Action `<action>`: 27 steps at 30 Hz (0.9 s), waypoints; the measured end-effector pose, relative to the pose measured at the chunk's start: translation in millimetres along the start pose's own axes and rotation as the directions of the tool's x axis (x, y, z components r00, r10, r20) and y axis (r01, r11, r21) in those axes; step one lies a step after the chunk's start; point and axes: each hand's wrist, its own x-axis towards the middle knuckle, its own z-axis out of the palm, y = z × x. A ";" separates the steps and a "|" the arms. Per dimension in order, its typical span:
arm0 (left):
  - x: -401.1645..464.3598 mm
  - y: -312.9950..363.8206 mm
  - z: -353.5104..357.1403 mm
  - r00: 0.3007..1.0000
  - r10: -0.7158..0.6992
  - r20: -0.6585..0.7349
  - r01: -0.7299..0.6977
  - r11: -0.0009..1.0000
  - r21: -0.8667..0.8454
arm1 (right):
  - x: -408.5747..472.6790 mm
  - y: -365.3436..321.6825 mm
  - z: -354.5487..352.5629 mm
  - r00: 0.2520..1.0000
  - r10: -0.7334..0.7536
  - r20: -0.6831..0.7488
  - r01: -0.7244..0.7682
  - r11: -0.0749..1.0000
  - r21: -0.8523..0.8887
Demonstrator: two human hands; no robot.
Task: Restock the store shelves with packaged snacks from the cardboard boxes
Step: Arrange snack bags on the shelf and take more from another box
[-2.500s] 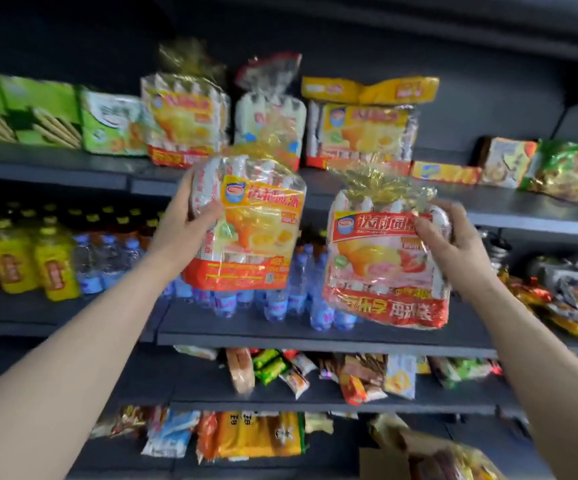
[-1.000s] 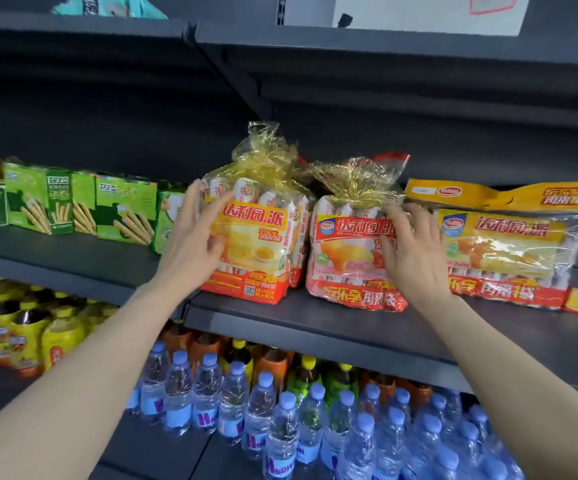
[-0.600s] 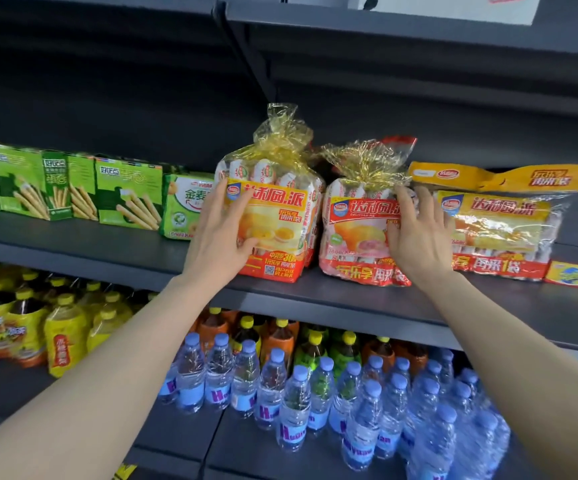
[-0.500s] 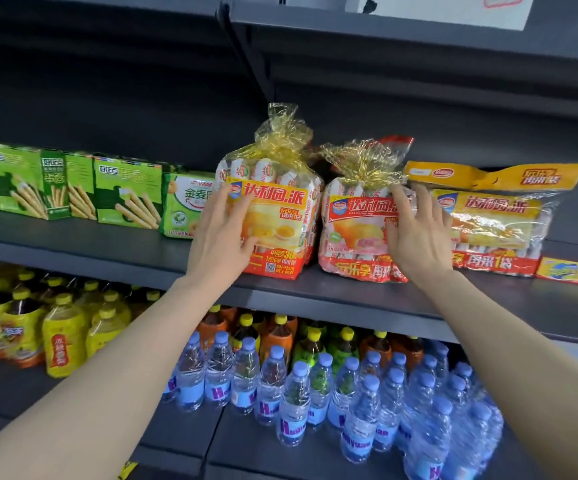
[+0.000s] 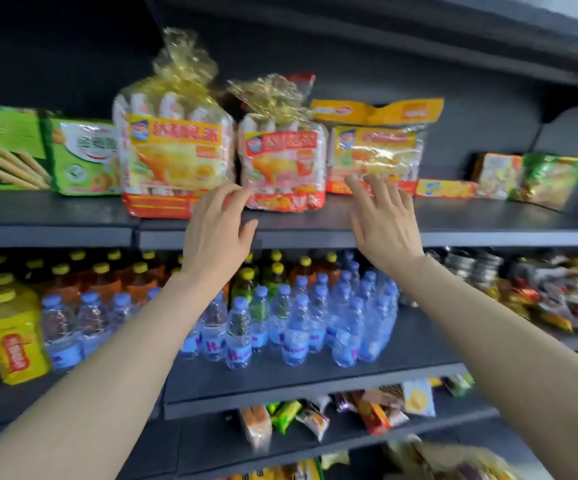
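Two clear snack packs, yellow-labelled and red-labelled, are stood upright, side by side, on the dark shelf

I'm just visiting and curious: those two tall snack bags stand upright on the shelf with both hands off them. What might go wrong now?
The yellow snack bag stands at the shelf front edge, top-heavy, so it might tip forward. The left hand seems near the pink snack bag and could snag its wrapper.
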 end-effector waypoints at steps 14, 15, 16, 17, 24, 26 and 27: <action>-82.5 152.6 136.9 0.961 0.232 0.147 -0.175 0.930 -0.322 | -236.0 122.7 -45.8 0.936 0.246 0.253 -0.204 0.962 -0.183; -90.1 166.0 149.1 0.953 0.251 0.168 -0.182 0.921 -0.345 | -255.7 133.4 -45.5 0.923 0.279 0.266 -0.234 0.954 -0.189; -97.8 179.9 161.7 0.944 0.266 0.193 -0.182 0.913 -0.365 | -275.6 144.9 -44.6 0.910 0.306 0.279 -0.258 0.946 -0.195; -105.7 193.9 174.6 0.935 0.274 0.224 -0.175 0.907 -0.382 | -295.2 156.1 -43.8 0.897 0.332 0.291 -0.281 0.938 -0.204; -157.8 298.5 271.9 0.845 0.357 0.399 -0.145 0.870 -0.471 | -420.9 243.0 -41.6 0.751 0.526 0.399 -0.450 0.850 -0.274; -170.2 328.3 303.4 0.816 0.370 0.444 -0.120 0.860 -0.495 | -450.6 271.2 -37.7 0.696 0.577 0.427 -0.499 0.817 -0.290; -176.6 342.9 319.8 0.798 0.375 0.471 -0.104 0.857 -0.505 | -465.2 286.2 -35.3 0.667 0.602 0.440 -0.520 0.798 -0.304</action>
